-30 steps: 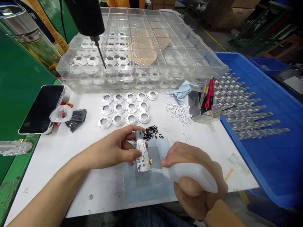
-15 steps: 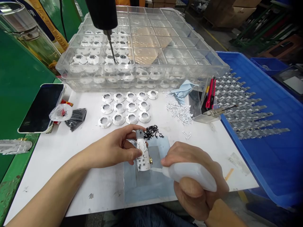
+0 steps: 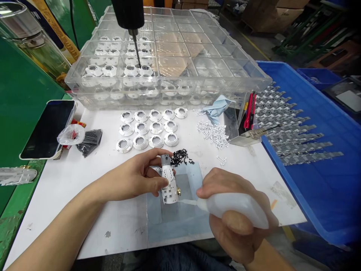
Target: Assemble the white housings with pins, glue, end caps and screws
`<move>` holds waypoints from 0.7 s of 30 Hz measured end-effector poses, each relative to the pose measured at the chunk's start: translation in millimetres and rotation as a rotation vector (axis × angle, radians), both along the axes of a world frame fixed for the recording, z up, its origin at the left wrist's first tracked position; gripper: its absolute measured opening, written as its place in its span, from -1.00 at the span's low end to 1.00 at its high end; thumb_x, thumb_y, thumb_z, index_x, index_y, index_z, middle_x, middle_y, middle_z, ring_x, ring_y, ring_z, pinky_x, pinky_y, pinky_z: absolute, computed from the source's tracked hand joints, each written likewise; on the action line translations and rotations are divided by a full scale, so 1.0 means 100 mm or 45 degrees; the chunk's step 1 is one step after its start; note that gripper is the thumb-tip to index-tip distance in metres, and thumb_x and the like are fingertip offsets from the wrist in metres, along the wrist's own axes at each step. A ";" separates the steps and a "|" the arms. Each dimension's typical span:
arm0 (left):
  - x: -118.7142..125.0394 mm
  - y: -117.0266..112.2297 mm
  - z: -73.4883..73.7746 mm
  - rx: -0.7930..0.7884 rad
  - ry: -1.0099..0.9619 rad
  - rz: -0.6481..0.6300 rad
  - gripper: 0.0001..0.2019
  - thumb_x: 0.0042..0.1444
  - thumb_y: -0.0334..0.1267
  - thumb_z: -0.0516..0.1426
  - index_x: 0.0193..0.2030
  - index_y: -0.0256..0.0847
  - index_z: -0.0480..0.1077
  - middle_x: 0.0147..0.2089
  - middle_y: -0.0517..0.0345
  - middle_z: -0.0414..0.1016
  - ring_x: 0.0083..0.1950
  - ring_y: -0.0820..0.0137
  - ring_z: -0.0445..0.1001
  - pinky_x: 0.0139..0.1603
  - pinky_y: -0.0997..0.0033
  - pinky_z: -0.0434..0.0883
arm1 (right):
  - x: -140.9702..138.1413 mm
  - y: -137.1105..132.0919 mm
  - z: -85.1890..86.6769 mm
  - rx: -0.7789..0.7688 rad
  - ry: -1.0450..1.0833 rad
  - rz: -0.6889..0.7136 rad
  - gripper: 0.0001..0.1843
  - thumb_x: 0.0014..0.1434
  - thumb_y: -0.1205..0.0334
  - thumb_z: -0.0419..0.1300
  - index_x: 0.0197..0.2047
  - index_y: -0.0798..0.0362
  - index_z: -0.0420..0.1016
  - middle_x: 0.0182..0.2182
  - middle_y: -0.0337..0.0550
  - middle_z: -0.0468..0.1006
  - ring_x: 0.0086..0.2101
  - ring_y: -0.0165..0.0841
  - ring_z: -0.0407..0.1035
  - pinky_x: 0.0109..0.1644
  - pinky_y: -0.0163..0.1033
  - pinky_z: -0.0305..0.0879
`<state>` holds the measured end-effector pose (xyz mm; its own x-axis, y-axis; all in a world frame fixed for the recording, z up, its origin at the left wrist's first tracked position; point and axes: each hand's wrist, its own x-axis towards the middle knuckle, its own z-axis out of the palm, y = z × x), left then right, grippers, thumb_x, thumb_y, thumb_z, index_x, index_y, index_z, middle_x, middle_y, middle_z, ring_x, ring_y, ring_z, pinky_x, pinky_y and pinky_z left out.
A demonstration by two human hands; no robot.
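Seemingly, left hand [image 3: 131,177] grasps white assembly [image 3: 170,184], right hand [image 3: 232,222] clenches squeeze bottle [image 3: 237,207], nozzle [image 3: 188,202] blurred

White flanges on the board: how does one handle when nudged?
Probably light and somewhat brittle: each white flange looks like thin molded plastic. Lying flat on its wide base, it's unlikely to roll or tip, but may slide on the white board.

Bright, even overhead light glints on the clear plastic tray [image 3: 166,99], with dark, bowed frame corners.
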<state>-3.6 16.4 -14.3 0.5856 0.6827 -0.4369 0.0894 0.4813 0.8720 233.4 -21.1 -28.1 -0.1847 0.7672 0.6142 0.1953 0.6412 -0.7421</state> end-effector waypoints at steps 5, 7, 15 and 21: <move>0.01 0.01 -0.02 0.000 0.039 0.011 -0.46 0.26 -0.24 0.31 0.31 0.09 0.25 0.08 0.14 0.53 -0.18 0.32 0.59 -0.15 0.17 0.54 | -0.06 0.06 0.10 0.070 0.086 0.016 -0.73 0.38 0.08 0.12 -0.16 0.03 0.59 -0.51 -0.13 0.53 -0.58 -0.27 0.37 -0.51 -0.11 0.27; 0.01 0.01 -0.02 0.003 0.051 0.009 -0.46 0.26 -0.24 0.31 0.31 0.10 0.24 0.08 0.14 0.53 -0.19 0.31 0.60 -0.15 0.17 0.54 | -0.08 0.07 0.11 0.080 0.078 0.013 -0.73 0.38 0.09 0.12 -0.16 0.03 0.59 -0.52 -0.13 0.53 -0.57 -0.27 0.38 -0.51 -0.12 0.27; 0.04 0.02 0.01 0.013 0.037 0.001 -0.43 0.26 -0.28 0.28 0.34 0.03 0.21 0.08 0.10 0.53 -0.22 0.36 0.56 -0.16 0.17 0.53 | -0.09 0.06 0.11 0.100 0.048 -0.023 -0.73 0.38 0.08 0.14 -0.22 0.06 0.56 -0.53 -0.12 0.52 -0.54 -0.26 0.41 -0.49 -0.13 0.25; 0.03 0.02 0.00 0.008 0.017 0.007 -0.46 0.24 -0.27 0.29 0.31 0.00 0.23 0.09 0.08 0.52 -0.22 0.34 0.56 -0.16 0.17 0.53 | -0.07 0.07 0.13 0.089 0.026 -0.008 -0.71 0.41 0.08 0.10 -0.20 0.05 0.56 -0.53 -0.13 0.51 -0.53 -0.26 0.41 -0.48 -0.13 0.25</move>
<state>-0.2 18.6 -14.0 0.5760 0.6888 -0.4401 0.0982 0.4762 0.8738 226.1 -14.3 -15.1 -0.1667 0.7235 0.6699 0.1851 0.6903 -0.6995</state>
